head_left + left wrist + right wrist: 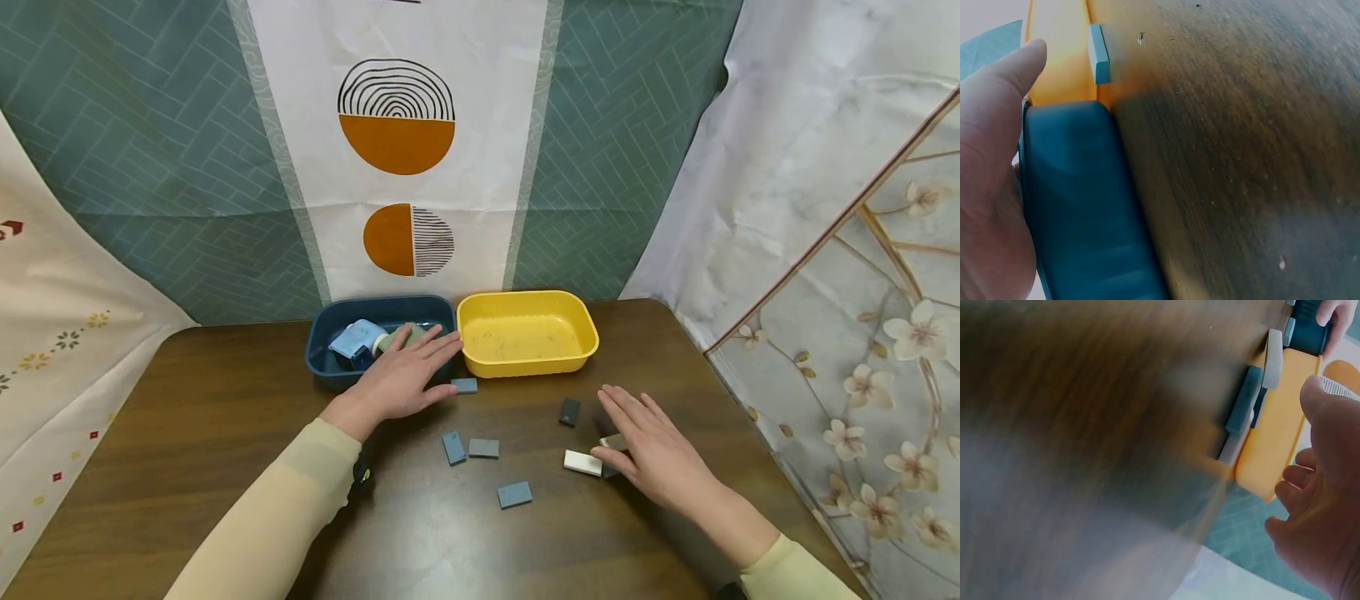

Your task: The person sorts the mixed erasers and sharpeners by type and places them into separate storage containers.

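Right hand (658, 454) hovers over blocks (582, 463), any markings illegible.

Your desk (187, 433) carries a yellow tray (529, 367), a dark blue tray (390, 307) left of it, and small blocks (514, 495) in front of it.

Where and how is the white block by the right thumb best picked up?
Probably pinch the white block across its long sides, near its left end, the right hand coming from above: the block is narrow, its left end lies clear, and its right end crowds a bluish block partly hidden by the hand.
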A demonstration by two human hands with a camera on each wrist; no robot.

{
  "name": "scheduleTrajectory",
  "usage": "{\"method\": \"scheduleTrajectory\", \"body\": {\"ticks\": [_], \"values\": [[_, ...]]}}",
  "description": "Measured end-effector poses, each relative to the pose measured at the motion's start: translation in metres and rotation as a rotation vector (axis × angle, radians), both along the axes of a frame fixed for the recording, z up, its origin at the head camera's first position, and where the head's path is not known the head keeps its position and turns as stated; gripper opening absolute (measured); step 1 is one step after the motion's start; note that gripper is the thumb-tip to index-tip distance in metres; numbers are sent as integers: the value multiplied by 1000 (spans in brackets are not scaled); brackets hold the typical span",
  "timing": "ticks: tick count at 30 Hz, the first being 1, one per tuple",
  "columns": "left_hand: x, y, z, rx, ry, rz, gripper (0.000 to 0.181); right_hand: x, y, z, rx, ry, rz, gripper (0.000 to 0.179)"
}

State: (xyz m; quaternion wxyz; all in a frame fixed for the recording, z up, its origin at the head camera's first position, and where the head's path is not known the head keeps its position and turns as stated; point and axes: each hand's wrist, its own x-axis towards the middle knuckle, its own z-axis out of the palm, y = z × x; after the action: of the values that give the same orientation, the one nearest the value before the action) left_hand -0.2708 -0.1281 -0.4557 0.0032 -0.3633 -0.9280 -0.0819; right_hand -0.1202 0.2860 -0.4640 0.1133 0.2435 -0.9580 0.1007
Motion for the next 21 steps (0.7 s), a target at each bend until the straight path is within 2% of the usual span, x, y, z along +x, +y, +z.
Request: {"method": "scheduleTrajectory", "body": {"ticks": [9,17,21], "values": [[0,1,4,5,-9,10,79,7,11,-2,-16,-35,-16,81],[1,1,4,23,-7,5,78,12,23,-6,-6,-105,-40,79],[1,2,2,17,1,-2,79,15,30,-6,-19,-100,-41,75]]}}
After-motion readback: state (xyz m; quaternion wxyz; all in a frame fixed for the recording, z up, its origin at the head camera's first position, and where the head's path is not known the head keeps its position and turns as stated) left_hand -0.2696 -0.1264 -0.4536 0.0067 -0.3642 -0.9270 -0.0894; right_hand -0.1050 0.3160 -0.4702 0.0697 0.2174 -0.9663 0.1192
